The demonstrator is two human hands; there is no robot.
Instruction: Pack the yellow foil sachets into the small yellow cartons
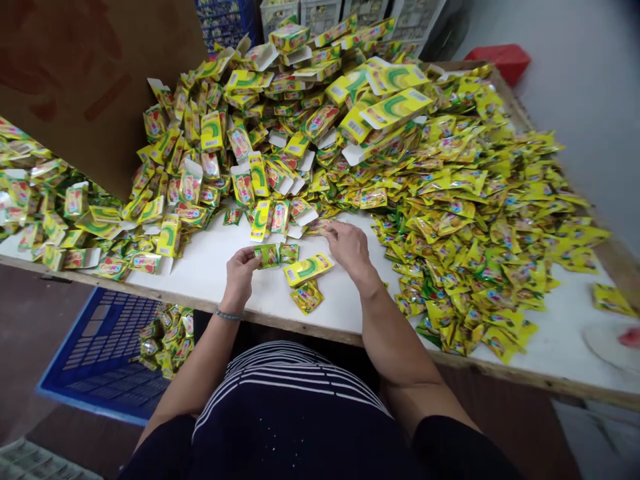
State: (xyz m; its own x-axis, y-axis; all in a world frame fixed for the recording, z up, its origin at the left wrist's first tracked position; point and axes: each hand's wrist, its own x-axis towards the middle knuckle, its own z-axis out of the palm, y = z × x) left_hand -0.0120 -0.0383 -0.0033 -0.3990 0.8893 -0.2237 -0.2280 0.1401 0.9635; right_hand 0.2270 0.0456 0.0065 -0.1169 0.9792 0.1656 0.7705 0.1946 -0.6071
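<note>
My left hand [241,272] pinches a small green packet [267,256] by its left end, just above the white tabletop [345,300]. Beside that packet lies another small green packet [289,252]. My right hand [349,248] reaches to the foot of the heap, its fingertips closed on the end of a small, blurred packet [317,228]. Between my hands a flat yellow box [309,269] lies at a slant, touching a yellow packet [307,297] below it. Small boxes, some with open flaps, lie just past my hands, among them a yellow box [260,220].
A large pile of yellow packets [465,220] covers the right side. Heaped boxes [280,87] rise at the back. A big cardboard carton [90,73] stands at the left. A blue crate [100,360] holding packets is below the table edge. White crates [320,13] stand behind.
</note>
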